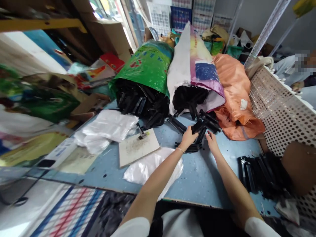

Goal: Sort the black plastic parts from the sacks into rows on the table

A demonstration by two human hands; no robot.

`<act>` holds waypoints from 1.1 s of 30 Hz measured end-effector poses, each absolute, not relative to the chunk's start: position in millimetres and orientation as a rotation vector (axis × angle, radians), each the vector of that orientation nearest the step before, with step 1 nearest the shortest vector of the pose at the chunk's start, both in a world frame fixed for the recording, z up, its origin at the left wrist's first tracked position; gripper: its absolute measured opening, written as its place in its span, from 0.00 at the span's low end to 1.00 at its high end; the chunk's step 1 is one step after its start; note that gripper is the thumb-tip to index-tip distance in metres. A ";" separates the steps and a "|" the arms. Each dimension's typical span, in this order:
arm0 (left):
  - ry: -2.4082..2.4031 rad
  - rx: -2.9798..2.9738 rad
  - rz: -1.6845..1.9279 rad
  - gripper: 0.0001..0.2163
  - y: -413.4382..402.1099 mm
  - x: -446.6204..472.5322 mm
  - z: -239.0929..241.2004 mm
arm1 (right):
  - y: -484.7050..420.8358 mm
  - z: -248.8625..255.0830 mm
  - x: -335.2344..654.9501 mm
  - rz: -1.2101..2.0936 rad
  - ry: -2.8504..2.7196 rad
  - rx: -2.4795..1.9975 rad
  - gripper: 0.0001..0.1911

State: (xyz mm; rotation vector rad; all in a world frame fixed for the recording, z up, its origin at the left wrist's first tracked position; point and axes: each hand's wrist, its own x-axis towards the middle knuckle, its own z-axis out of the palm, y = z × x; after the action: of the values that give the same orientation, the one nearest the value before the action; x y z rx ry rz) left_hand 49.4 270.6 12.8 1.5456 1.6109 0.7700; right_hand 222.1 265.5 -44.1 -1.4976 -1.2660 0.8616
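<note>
My left hand reaches out over the blue table and grips a black plastic part at the edge of a loose pile of such parts. A thin bracelet is on that wrist. My right hand lies just to the right, fingers touching the same pile; whether it holds a piece is unclear. The pile spills from a white and purple woven sack lying on its side.
A green sack of black parts lies to the left, an orange sack to the right. White plastic bags, a clipboard and stacked black parts sit on the table. A perforated white panel stands at right; a person sits beyond it.
</note>
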 end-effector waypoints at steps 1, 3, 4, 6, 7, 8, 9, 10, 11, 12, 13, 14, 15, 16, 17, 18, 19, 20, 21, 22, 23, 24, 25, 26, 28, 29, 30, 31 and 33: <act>1.578 1.601 0.812 0.23 261.1 43.6 18.8 | 257.5 -37.8 225.5 0.883 -1.238 -1.503 0.40; 1.461 1.769 0.920 0.25 231.3 33.5 28.6 | 237.6 -21.9 228.9 1.007 -1.130 -1.444 0.37; 1.385 1.852 0.969 0.25 212.0 30.0 31.6 | 226.9 -12.9 227.8 1.101 -1.056 -1.377 0.35; 1.225 1.946 1.001 0.24 169.6 26.5 33.5 | 206.1 5.1 219.7 1.278 -0.903 -1.222 0.32; 1.129 1.949 0.984 0.24 149.1 26.3 32.4 | 196.1 12.9 213.4 1.329 -0.852 -1.174 0.32; 1.019 1.917 0.959 0.25 130.6 27.2 30.2 | 186.2 19.4 206.1 1.347 -0.834 -1.163 0.31; 0.904 1.844 0.934 0.29 115.0 28.9 27.0 | 176.3 24.2 198.4 1.341 -0.840 -1.177 0.31; 0.809 1.731 0.924 0.33 102.5 31.3 23.4 | 166.4 27.5 190.9 1.313 -0.868 -1.204 0.31; 0.755 1.595 0.935 0.37 93.2 34.3 19.7 | 156.7 29.3 183.9 1.266 -0.914 -1.231 0.31; 0.752 1.455 0.961 0.39 86.8 37.5 16.4 | 147.6 29.9 178.0 1.206 -0.977 -1.248 0.31; 0.791 1.328 0.988 0.39 82.7 40.5 14.1 | 139.3 29.8 173.5 1.144 -1.052 -1.256 0.31; 0.847 1.224 1.001 0.38 80.2 43.0 13.1 | 132.2 29.4 170.9 1.092 -1.132 -1.258 0.30; 0.896 1.142 0.990 0.37 78.6 44.6 13.4 | 126.5 29.1 170.3 1.047 -1.210 -1.263 0.29; 0.919 1.069 0.961 0.36 77.5 45.2 15.2 | 122.1 29.4 171.7 1.005 -1.285 -1.269 0.27; 0.912 0.992 0.923 0.35 76.4 44.7 18.3 | 118.8 30.4 175.1 0.960 -1.359 -1.276 0.26; 0.889 0.907 0.896 0.34 75.1 43.4 22.4 | 116.1 32.2 180.0 0.900 -1.425 -1.280 0.25; 0.866 0.824 0.887 0.33 73.7 41.5 27.1 | 113.8 34.8 186.3 0.824 -1.483 -1.274 0.24; 0.851 0.755 0.887 0.33 72.1 39.4 31.9 | 111.6 37.9 193.3 0.730 -1.545 -1.259 0.23; 0.845 0.705 0.886 0.32 70.4 37.4 36.5 | 109.3 41.2 200.6 0.624 -1.616 -1.238 0.23; 0.844 0.674 0.876 0.32 68.7 35.8 40.6 | 107.2 44.5 207.8 0.514 -1.698 -1.219 0.22; 0.843 0.659 0.852 0.31 67.1 34.9 43.9 | 105.4 47.3 214.7 0.400 -1.784 -1.206 0.21; 0.835 0.654 0.817 0.30 65.4 34.8 46.6 | 104.2 49.6 221.1 0.288 -1.877 -1.198 0.21; 0.821 0.657 0.779 0.30 63.8 35.6 48.5 | 103.9 51.2 226.8 0.182 -1.967 -1.192 0.20; 0.806 0.665 0.749 0.29 62.2 37.3 49.8 | 104.6 52.4 231.6 0.091 -2.039 -1.190 0.21; 0.776 0.683 0.711 0.28 59.8 42.6 51.2 | 108.1 54.1 238.4 -0.025 -2.128 -1.198 0.24; 0.769 0.687 0.700 0.28 59.3 45.9 51.3 | 110.3 55.1 240.2 -0.051 -2.150 -1.218 0.25; 0.772 0.683 0.699 0.29 59.5 49.2 51.2 | 111.9 56.5 240.9 -0.060 -2.154 -1.257 0.26; 0.783 0.675 0.708 0.29 60.3 52.2 50.7 | 112.5 58.2 240.4 -0.052 -2.141 -1.312 0.26; 0.840 0.652 0.775 0.30 64.0 56.2 48.8 | 108.2 61.8 236.5 0.000 -2.097 -1.415 0.28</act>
State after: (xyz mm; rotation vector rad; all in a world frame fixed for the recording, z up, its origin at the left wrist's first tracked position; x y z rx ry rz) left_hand 56.2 64.0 48.8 0.6520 0.8404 0.7747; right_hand 236.5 108.2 61.8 -1.4150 -2.0972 -0.0002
